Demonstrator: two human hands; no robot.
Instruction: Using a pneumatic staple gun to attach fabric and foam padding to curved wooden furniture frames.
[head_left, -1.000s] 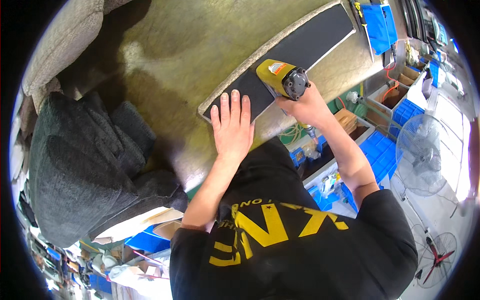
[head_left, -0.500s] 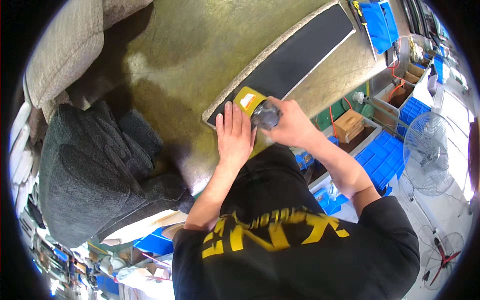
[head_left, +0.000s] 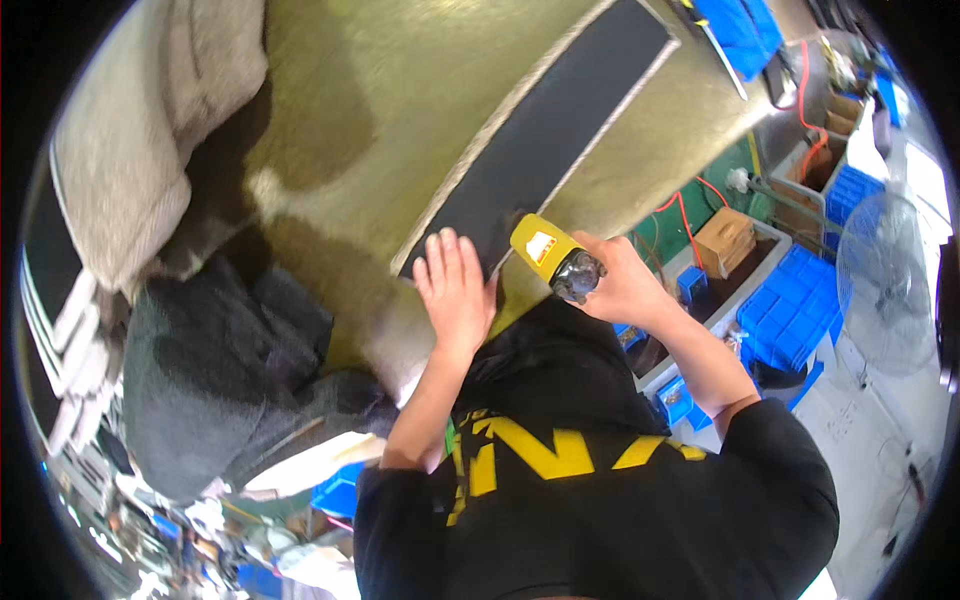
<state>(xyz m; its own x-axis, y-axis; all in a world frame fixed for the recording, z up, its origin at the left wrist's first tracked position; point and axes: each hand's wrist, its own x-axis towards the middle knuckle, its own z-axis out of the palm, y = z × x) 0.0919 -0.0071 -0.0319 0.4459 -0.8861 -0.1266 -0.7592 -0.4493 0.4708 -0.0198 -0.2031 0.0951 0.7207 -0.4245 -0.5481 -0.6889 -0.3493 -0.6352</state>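
Observation:
A long, slightly curved panel, black on its upper face with pale fabric along its edges, lies slantwise on the worktable. My left hand rests flat on the panel's near end, fingers stretched out. My right hand is wrapped around a yellow-and-black power tool, its exact kind unclear. The tool's yellow front points toward the panel's right edge, close to the near end. Whether its tip touches the panel is hidden.
Dark grey fabric is heaped at the table's left, below a beige upholstered piece. A blue bin stands at the far right corner. Beyond the table's right edge are a cardboard box, blue crates and a standing fan.
My right hand has drawn the tool off the panel's near end to its right edge. My left hand stays on the near end. The whole view has shifted.

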